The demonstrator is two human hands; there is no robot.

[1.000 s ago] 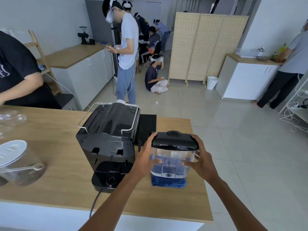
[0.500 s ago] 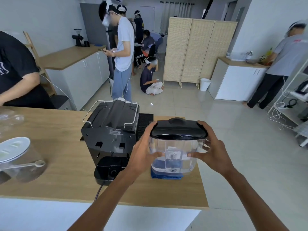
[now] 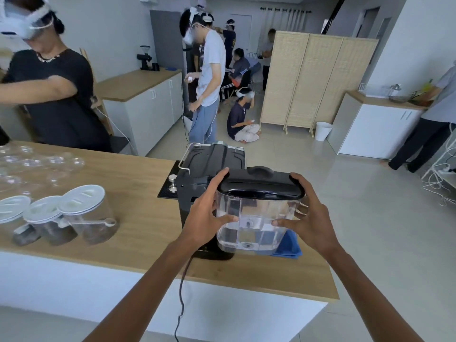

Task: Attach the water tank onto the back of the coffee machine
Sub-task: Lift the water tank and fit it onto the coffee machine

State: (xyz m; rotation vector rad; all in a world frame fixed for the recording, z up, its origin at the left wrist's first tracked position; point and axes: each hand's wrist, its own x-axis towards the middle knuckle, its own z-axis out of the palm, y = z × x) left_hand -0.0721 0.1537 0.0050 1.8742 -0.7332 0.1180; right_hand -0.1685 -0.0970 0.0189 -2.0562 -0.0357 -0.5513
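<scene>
The water tank [image 3: 254,218] is clear plastic with a black lid, and I hold it in the air with both hands. My left hand [image 3: 206,215] grips its left side, my right hand [image 3: 309,219] its right side. The tank hangs right behind the black coffee machine [image 3: 209,166], whose back faces me on the wooden counter [image 3: 138,248]. It covers most of the machine's rear and the black base at the bottom. The machine's power cord [image 3: 182,292] drops over the counter's near edge.
A folded blue cloth [image 3: 291,244] lies under the tank's right side. Three lidded clear jars [image 3: 84,215] stand at the left, with glasses [image 3: 37,166] behind them. A tamper [image 3: 172,183] sits on a black mat. A person in black stands across the counter, others farther back.
I lifted the tank off the blue cloth and carried it left, to behind the machine. My view shifted, bringing the jars and glasses into sight.
</scene>
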